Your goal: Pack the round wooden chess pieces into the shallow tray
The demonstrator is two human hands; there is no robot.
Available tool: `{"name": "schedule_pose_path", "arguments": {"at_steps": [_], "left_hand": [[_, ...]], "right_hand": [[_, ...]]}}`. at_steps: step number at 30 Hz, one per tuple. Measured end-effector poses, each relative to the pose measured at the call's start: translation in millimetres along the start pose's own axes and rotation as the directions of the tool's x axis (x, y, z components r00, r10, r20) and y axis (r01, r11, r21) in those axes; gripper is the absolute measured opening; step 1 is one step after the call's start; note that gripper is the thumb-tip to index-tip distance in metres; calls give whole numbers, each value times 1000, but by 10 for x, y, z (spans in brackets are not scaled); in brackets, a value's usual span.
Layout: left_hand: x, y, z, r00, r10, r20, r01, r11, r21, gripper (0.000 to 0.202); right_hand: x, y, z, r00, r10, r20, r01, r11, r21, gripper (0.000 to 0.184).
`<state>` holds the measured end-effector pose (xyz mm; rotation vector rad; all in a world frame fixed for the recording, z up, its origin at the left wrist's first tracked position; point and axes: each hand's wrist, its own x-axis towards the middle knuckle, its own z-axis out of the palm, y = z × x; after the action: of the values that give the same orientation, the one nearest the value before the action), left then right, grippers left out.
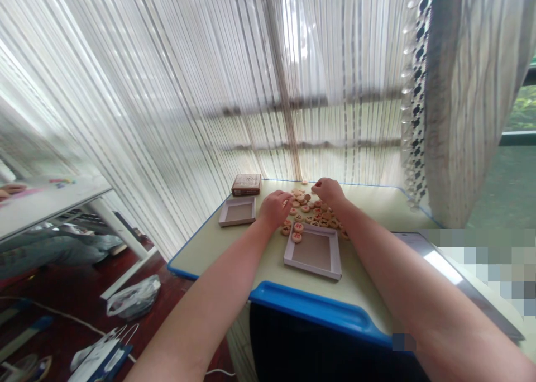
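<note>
Round wooden Chinese chess pieces (317,216), marked with red or dark characters, lie in a loose heap on the desk. My left hand (274,209) rests at the heap's left side, its fingers stretched out over the nearest pieces. At the far side of the heap, my right hand (331,192) has its fingers pinched together; a pale piece seems to show at the fingertips. A shallow open box half (290,257) stands in front of the heap, with two red-marked pieces (297,231) stacked or side by side in its far left corner; I cannot tell which.
Left of the heap sit another shallow box half (238,222) and a closed brown box (247,184). A dark-screened tablet (452,276) lies on the right. The desk has a blue edge (310,306). String curtains hang behind. Bags (134,298) lie on the floor at left.
</note>
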<state>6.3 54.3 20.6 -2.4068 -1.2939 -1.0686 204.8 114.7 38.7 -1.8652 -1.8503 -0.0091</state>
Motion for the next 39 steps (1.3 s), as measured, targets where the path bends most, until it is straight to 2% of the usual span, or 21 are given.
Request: {"name": "schedule_pose_path", "arguments": {"at_steps": [2, 3, 6, 8, 10, 12, 14, 16, 20, 22, 25, 29, 34, 39], "left_hand": [[1, 2, 2, 1000, 28, 7, -28, 999, 23, 30], [-1, 1, 1, 999, 36, 12, -37, 999, 33, 29], [-29, -20, -11, 999, 27, 30, -28, 998, 51, 27], [-64, -43, -25, 999, 3, 39, -5, 999, 51, 25], [-107, -59, -42, 999, -20, 27, 19, 999, 51, 25], [-148, -59, -61, 999, -50, 22, 48, 997, 64, 25], [-182, -41, -80, 997, -76, 24, 74, 994, 81, 25], [-209, -9, -99, 996, -85, 32, 82, 992, 95, 25], [-243, 58, -125, 996, -73, 45, 68, 992, 105, 25], [-251, 78, -133, 995, -84, 59, 78, 992, 104, 25], [-256, 92, -146, 991, -106, 82, 98, 991, 94, 24], [-263, 99, -163, 991, -64, 119, 56, 996, 73, 27], [-278, 93, -156, 988, -38, 150, 27, 997, 73, 30], [-278, 72, -130, 985, -45, 168, 30, 995, 92, 29]], "right_hand": [[-87, -110, -117, 1000, 19, 6, -19, 998, 58, 29], [-152, -178, -178, 999, -8, 37, 6, 998, 70, 28], [-448, -386, -353, 978, -174, 120, 167, 984, 63, 24], [-708, -478, -447, 956, -282, 76, 279, 959, 47, 24], [-973, -505, -513, 940, -332, 74, 332, 943, 17, 22], [-1202, -477, -547, 941, -325, 97, 327, 945, 4, 21], [-1367, -424, -553, 940, -317, 126, 318, 948, 9, 20], [-1462, -377, -543, 920, -354, 167, 357, 934, 15, 19], [-1492, -334, -513, 847, -446, 289, 465, 885, 3, 16], [-1471, -314, -503, 832, -453, 320, 470, 882, 24, 16], [-1444, -266, -493, 842, -439, 315, 440, 895, 72, 17], [-1430, -204, -492, 838, -440, 322, 423, 897, 125, 20], [-1421, -200, -500, 835, -457, 307, 447, 888, 107, 22], [-1411, -204, -479, 850, -436, 295, 426, 899, 101, 22]]}}
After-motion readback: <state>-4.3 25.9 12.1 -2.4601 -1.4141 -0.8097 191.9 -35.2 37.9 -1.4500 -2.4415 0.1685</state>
